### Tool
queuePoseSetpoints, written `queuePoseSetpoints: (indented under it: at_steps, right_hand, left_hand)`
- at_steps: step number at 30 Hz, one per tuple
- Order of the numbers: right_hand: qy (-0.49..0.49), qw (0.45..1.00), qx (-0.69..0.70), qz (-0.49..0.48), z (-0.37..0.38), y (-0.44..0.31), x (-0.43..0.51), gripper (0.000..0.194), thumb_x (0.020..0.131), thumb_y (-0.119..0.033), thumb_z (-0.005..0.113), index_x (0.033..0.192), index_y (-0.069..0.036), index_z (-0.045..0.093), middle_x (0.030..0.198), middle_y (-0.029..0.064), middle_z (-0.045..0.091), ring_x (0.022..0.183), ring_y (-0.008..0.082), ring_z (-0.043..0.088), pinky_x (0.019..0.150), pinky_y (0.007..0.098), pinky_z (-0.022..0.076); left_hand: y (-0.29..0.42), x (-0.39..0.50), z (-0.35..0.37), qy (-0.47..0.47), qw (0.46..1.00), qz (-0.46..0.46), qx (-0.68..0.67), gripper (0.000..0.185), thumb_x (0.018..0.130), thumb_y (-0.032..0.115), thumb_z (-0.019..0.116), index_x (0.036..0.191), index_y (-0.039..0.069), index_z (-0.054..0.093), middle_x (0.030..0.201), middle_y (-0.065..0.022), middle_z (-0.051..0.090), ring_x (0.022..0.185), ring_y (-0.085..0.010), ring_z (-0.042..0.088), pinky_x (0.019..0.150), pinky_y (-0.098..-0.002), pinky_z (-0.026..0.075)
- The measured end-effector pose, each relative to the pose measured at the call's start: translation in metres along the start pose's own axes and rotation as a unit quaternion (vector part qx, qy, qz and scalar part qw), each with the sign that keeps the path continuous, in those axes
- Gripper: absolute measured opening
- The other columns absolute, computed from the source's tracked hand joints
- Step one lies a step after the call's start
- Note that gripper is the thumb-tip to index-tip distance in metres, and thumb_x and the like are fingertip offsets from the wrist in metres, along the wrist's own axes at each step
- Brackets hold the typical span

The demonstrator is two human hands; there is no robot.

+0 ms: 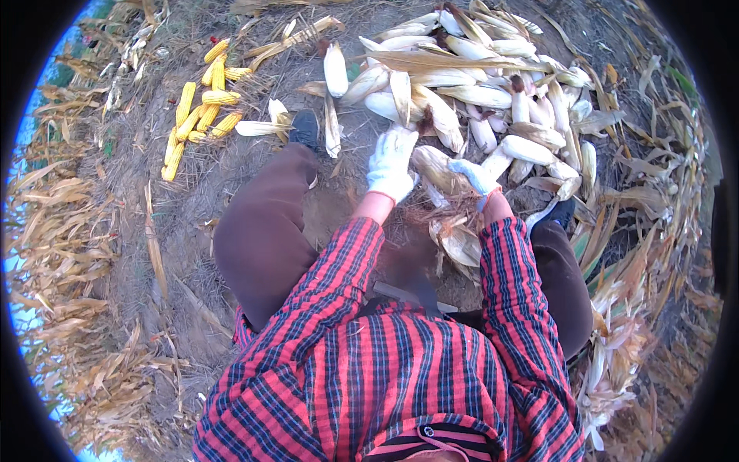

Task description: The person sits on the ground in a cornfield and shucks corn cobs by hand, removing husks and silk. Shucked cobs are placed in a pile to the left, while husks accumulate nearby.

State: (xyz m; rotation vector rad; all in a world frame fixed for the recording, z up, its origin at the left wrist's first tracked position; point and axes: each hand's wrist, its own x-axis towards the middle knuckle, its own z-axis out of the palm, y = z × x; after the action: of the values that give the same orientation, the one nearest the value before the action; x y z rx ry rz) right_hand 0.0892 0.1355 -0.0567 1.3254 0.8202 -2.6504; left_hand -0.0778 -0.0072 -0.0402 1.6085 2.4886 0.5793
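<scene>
Both my hands wear white knit gloves with orange cuffs. My left hand (pixel 392 163) is at the near left edge of a pile of corn ears in pale husks (pixel 462 78), its fingers curled near the lowest ears. What lies under those fingers is hidden. My right hand (pixel 478 178) has its fingers over the right side of a corn ear in a dry tan husk (pixel 434 166). This ear lies slanted between the two hands. Below it are loose brown corn silk (pixel 430 213) and an emptied-looking dry husk (pixel 459 241).
Bare yellow corn ears (pixel 211 98) lie in a small heap at far left. A pale husk (pixel 257 128) is beside my left shoe (pixel 305 128). Dry stalks and leaves (pixel 63 242) line the left; stripped husks (pixel 612 346) gather by my right leg (pixel 560 283).
</scene>
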Motion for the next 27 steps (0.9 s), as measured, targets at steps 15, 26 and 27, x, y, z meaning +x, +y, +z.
queuePoseSetpoints:
  at_steps: [15,26,27]
  right_hand:
    - [0.227,0.837,-0.357,-0.348,0.027,-0.009,-0.102,0.049,0.085,-0.039,0.063,0.122,-0.007,0.059,0.096,0.0064,0.066,0.084,0.0129,0.06,0.073,0.0271,0.049]
    - [0.205,0.884,-0.147,-0.395,0.024,0.017,-0.121,0.063,0.072,-0.026,0.077,0.127,-0.004,0.053,0.114,0.0069,0.061,0.098,0.0158,0.058,0.084,0.0271,0.0462]
    - [0.148,0.899,-0.09,-0.403,0.022,0.017,-0.121,0.057,0.073,-0.023,0.077,0.123,-0.004,0.057,0.111,0.005,0.062,0.095,0.0141,0.057,0.082,0.0262,0.0465]
  left_hand:
    - [0.042,-0.029,0.002,-0.159,0.943,0.092,-0.278,0.05,0.085,0.034,0.058,0.122,0.001,0.05,0.117,-0.0149,0.06,0.109,-0.0307,0.056,0.095,-0.0425,0.04]
    - [0.087,-0.046,-0.051,0.01,0.999,-0.001,-0.049,0.089,0.061,0.023,0.075,0.139,0.009,0.035,0.133,-0.0198,0.046,0.116,-0.0403,0.048,0.095,-0.0438,0.043]
    - [0.089,-0.048,-0.05,0.002,0.999,0.002,-0.039,0.083,0.061,0.026,0.075,0.134,0.008,0.038,0.128,-0.0202,0.048,0.114,-0.0399,0.049,0.094,-0.0441,0.043]
